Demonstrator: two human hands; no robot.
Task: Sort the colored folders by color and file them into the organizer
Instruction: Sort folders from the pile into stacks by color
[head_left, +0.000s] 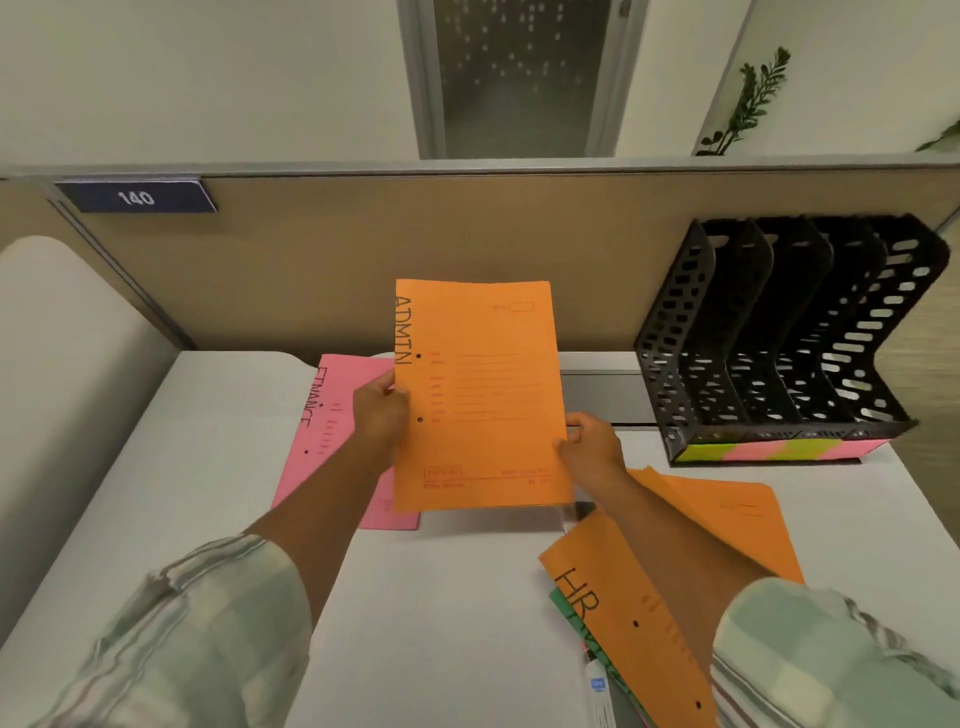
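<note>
While both hands are up over the white desk, they've got the orange ADMIN folder between them, front cover facing the camera and lifted clear of the surface. The left hand is curled round the folder's left edge right by the two punch holes, and the right hand is pinching the lower right edge. A pink FINANCE folder lies flat on the desk just behind and left of it, partly covered by the left arm. Under the right forearm there's a loose pile: an orange HR folder on top, another orange folder fanned out beneath it, and a green one peeking out at the left edge. The black organizer stands at the back right against the partition, with a pink and yellow-green strip along its front base.
</note>
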